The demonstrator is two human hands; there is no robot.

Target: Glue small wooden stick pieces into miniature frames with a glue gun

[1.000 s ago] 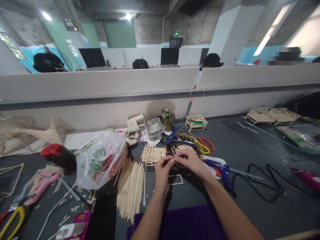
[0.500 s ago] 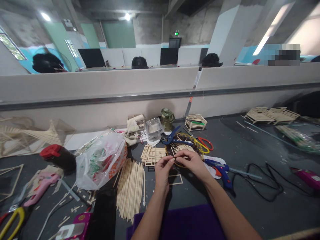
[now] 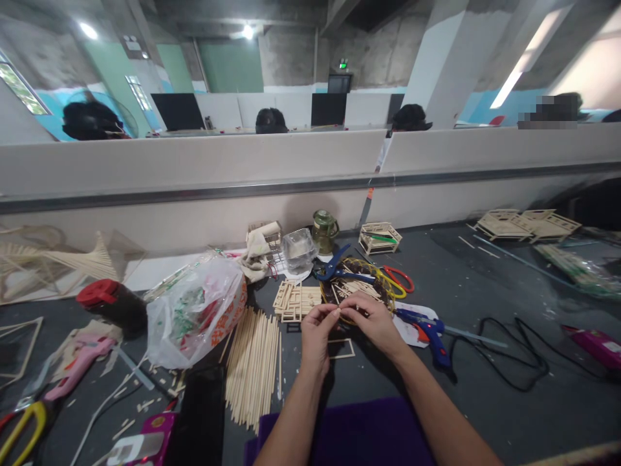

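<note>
Where L hand (image 3: 315,335) & R hand (image 3: 374,322) meet, fingertips pinch tiny pale bit (image 3: 339,311) (wood?) | prob. light, stiff, fragile; hold ends | wooden sticks (image 3: 252,372) left

Pale wood and bright plastic on a dark grey surface (image 3: 495,421)
The bundled sticks (image 3: 252,369) and small rectangular frame (image 3: 353,349) are pale tan, the near cloth (image 3: 363,433) deep purple; right of centre, the glue gun (image 3: 438,338) is blue with an orange-red trigger, the pliers (image 3: 336,262) blue, the basket (image 3: 387,282) edged yellow, while at left the bottle (image 3: 111,307) is dark with a red lid and the whitish translucent bag (image 3: 194,323) shows an orange-and-white pattern on its right side.
</note>
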